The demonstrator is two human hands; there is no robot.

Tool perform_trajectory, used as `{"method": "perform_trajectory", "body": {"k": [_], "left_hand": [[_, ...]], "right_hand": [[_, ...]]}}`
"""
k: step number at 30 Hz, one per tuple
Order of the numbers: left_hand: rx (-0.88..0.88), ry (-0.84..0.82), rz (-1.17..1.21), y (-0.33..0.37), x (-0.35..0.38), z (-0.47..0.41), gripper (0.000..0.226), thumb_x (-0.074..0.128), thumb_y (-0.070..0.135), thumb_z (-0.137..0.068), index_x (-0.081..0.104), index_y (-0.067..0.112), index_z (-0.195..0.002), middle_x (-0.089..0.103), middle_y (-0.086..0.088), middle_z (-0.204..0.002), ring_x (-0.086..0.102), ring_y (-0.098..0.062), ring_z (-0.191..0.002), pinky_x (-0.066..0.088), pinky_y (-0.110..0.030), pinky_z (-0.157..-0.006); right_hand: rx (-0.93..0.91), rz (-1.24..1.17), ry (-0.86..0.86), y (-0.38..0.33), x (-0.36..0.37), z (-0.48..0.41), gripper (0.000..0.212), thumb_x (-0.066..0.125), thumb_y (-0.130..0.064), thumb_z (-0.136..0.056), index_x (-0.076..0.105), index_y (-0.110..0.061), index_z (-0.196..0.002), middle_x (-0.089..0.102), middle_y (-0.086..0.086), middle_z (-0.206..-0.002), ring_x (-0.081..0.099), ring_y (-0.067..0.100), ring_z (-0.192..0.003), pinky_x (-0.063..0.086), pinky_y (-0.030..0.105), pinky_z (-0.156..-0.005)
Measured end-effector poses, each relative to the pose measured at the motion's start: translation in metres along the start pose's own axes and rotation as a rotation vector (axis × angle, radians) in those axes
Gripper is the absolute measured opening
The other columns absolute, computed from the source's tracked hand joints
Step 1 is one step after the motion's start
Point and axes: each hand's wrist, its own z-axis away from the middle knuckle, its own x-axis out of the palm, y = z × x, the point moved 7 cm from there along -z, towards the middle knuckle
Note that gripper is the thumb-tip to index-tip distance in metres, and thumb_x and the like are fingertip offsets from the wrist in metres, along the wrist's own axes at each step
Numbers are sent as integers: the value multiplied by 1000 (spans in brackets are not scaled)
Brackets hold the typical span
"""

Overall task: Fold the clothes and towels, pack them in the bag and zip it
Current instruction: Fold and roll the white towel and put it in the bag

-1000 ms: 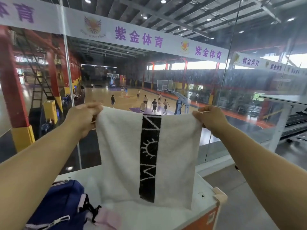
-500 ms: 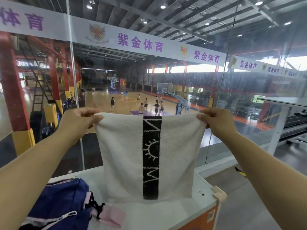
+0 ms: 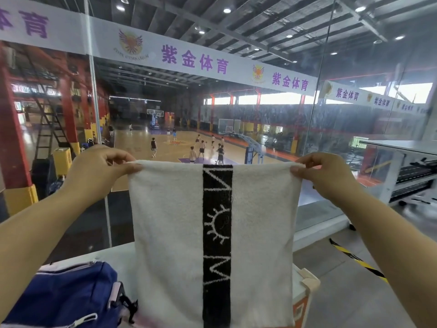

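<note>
A white towel [image 3: 165,233] with a black vertical stripe and white sun pattern hangs flat in front of me. My left hand [image 3: 94,171] pinches its top left corner and my right hand [image 3: 324,176] pinches its top right corner, both arms stretched forward. The towel's lower part drapes over the white table [image 3: 118,254] and hides most of it. A blue bag [image 3: 66,297] with pale pink trim and a black buckle lies at the lower left, beside the towel.
A glass wall [image 3: 354,138] stands just beyond the table, with a basketball court and players far below. The table's right corner [image 3: 307,282] has an orange side. A grey floor with yellow-black tape [image 3: 354,259] lies to the right.
Both hands have lowered the towel and brought it nearer to me, so it fills more of the view and its bottom edge runs out of frame. The grips are unchanged.
</note>
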Motion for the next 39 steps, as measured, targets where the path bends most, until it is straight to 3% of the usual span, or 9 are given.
{"method": "perform_trajectory", "body": {"k": [2,7,11,15,21,25,28,35,39], "left_hand": [[4,-15,-82,-4,15,-6,13,70,33,-79,68,21,-84,59,0,-85,53,-18,-75,39,-31,-69],[-188,-144,146,-21,66,-21,8,66,19,-86,61,13,-85,67,-10,-76,67,-19,-62,54,-27,-47],[-197,24,369,-12,65,-51,7,62,13,-88,60,9,-94,65,-7,-87,67,-20,-77,58,-22,-56],[-107,131,517,-4,55,-57,14,69,15,-83,60,26,-78,62,7,-86,64,-15,-86,57,-28,-73],[-123,-149,207,-42,93,34,27,74,13,-77,63,26,-99,67,13,-88,64,0,-76,46,-11,-64],[-245,-397,150,-83,126,102,21,76,10,-75,70,30,-76,72,9,-71,68,-3,-67,50,-13,-61],[-250,-547,109,-97,140,137,16,72,9,-79,70,25,-74,71,6,-82,65,-13,-80,48,-15,-68],[-356,-738,363,-110,146,168,8,70,27,-77,66,22,-80,68,-17,-82,58,-22,-70,44,-34,-66],[-369,-648,346,-114,156,163,10,61,17,-89,62,18,-80,66,0,-66,55,-11,-61,42,-29,-59]], "right_hand": [[53,2,-13,12,15,-13,7,69,-13,-84,65,-16,-79,62,-3,-73,57,14,-64,49,29,-62],[316,-243,-25,59,63,-46,5,69,-3,-83,65,-4,-80,67,20,-75,64,30,-66,58,47,-76],[190,-366,102,54,58,-70,14,69,-2,-82,64,-13,-75,66,13,-77,64,25,-69,57,40,-80],[47,-451,195,50,37,-71,13,70,-7,-80,67,-9,-93,68,12,-90,65,19,-78,57,24,-76],[167,-349,-64,116,66,-16,20,71,0,-78,68,-20,-80,69,13,-87,67,30,-82,54,39,-85],[220,-105,-328,157,100,46,13,68,-5,-83,70,-15,-91,68,2,-81,64,22,-78,52,24,-71],[215,-60,-472,179,116,85,16,70,-11,-83,72,-27,-79,71,-10,-82,64,13,-85,46,26,-79],[317,-289,-505,196,118,131,17,60,-4,-89,64,-13,-75,61,0,-70,55,16,-65,43,26,-60],[352,-272,-486,197,124,128,11,59,-8,-90,62,-9,-80,61,-1,-68,54,12,-59,41,23,-53]]}}
